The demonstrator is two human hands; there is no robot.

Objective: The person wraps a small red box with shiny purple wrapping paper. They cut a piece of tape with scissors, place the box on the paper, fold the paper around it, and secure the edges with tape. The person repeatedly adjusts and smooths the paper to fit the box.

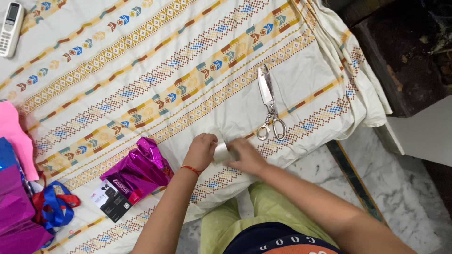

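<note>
Head view: a small whitish roll (221,153), seemingly tape, is held between the two hands, near the front edge of a bed covered by a cream sheet (301,80) with patterned stripes. The left hand (201,150) is closed on the roll's left side; the right hand (246,156) is pressed against its right side. The roll is largely hidden by the fingers, so its kind cannot be confirmed.

A box (113,196), black and white with a printed label, is seen left of the hands, partly wrapped in shiny magenta paper (141,169). Steel scissors (269,106) are laid shut on the sheet beyond the right hand, well apart from it. Further magenta paper (14,211), blue and red ribbon (55,207) and a pink sheet (12,136) are cut off at the left edge. A white handset (10,28) is partly cropped at the top-left corner.
</note>
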